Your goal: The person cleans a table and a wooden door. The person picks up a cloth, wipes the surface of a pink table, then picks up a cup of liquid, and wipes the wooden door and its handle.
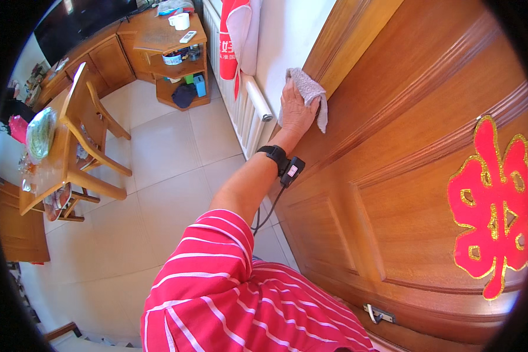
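Here the big wooden door (416, 176) fills most of what I can see, its panels warm brown, a red and gold paper ornament (490, 208) stuck on its face and a small metal latch (378, 315) low down. One arm in a red striped sleeve reaches up along it; which arm it is I cannot say for certain, but it looks like the right hand (296, 108), flat and pressing a grey cloth (308, 94) against the door's edge by the frame. Wiping seems to be at that far edge only; the broad panels show no sign either way, so most may be left. The left hand is out of sight. A white radiator (246, 100) stands just beside.
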